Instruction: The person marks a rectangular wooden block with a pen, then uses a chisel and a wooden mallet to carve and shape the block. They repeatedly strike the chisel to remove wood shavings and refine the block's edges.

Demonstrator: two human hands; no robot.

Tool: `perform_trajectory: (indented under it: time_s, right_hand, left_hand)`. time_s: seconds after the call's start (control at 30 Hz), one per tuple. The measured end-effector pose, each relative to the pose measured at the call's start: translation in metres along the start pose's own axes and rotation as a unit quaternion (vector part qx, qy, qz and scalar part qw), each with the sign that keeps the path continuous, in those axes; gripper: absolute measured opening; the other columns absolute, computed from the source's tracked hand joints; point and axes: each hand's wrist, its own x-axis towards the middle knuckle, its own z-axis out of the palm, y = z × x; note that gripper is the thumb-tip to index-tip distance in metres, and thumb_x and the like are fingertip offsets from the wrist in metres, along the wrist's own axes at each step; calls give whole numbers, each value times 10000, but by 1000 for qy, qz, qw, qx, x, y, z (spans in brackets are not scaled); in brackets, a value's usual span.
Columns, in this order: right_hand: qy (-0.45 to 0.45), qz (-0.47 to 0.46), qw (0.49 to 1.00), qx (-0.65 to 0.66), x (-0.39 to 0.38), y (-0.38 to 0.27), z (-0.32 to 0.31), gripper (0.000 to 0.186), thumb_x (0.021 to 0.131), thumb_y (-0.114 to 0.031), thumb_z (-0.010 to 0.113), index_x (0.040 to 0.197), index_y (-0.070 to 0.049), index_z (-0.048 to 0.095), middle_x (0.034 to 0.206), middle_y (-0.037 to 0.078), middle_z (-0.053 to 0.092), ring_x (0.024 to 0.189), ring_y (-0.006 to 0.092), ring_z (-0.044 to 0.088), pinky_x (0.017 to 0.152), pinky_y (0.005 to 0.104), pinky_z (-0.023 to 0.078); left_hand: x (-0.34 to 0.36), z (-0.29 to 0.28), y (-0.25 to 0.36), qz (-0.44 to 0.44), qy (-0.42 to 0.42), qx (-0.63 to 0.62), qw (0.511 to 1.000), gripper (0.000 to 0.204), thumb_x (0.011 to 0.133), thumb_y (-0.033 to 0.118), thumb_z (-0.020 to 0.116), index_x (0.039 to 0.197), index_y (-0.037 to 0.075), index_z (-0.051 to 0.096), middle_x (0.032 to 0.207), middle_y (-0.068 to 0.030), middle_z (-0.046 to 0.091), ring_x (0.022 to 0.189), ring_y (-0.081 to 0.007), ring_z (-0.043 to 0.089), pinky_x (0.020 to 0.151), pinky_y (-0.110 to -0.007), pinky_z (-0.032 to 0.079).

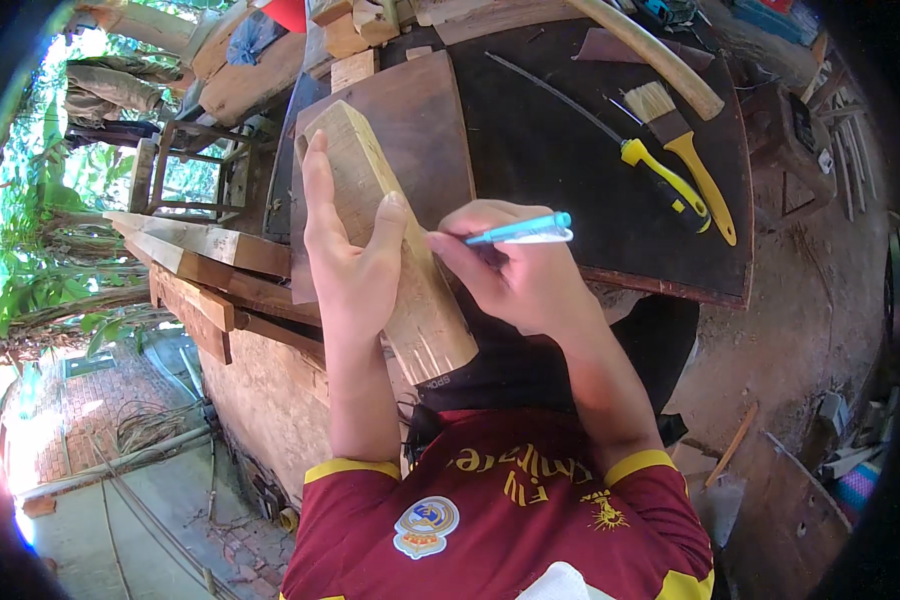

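Observation:
A long squared wooden block [425, 290] lies slanted before me, its near end over the table's front edge and its far end on a brown board [435, 120]. My left hand [355, 250] is laid along the block, thumb apart on its top and fingers stretched toward the far end. In my right hand [520, 265] is a light blue pen [520, 229], pinched between thumb and fingers. The hand rests close against the block's right side. Where the pen's tip meets the wood is hidden by my fingers.
On the dark table [540, 140] lie a yellow-handled rasp [660, 180], a paintbrush [685, 150] and a curved wooden handle [660, 55]. Wood offcuts [355, 35] are heaped at the back. Long timber pieces [210, 255] jut out at the left. A stool [790, 140] stands at the right.

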Motion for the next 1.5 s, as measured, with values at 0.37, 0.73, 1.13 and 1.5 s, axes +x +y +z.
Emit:
perform_trajectory:
  time_s: [0.37,0.73,1.13,1.5]
  right_hand:
    - [144,2,989,37,4,12,16,143,857,-95,731,943,-13,652,829,145,688,698,288,684,612,330,525]
    - [5,-30,997,-70,-60,-50,4,504,758,-263,814,1084,-58,488,1352,251,520,1147,403,565,956,454,446]
    - [254,-59,962,-80,-65,-29,-8,409,757,-71,816,830,-76,414,844,175,599,1149,366,644,721,366,562]
    - [220,-1,931,-292,-92,-8,-61,435,737,-76,821,885,-80,412,1166,285,618,1048,385,664,792,400,535]
  left_hand:
    - [-1,-2,3,-22,-4,-50,999,720,847,-11,609,1486,-71,282,1525,-225,340,1429,-282,306,1170,-369,230]
    - [-8,15,-17,-153,179,-74,969,789,961,224,628,1514,-95,163,1535,-285,299,1424,-323,320,1177,-380,231]
    - [-20,12,-14,-150,81,-130,977,853,1018,432,496,1540,-61,35,1635,-190,47,1507,-254,115,1212,-389,121]
    - [-21,18,-25,-71,86,-127,986,832,1041,420,435,1528,-77,-21,1635,-195,27,1516,-255,67,1222,-393,77]
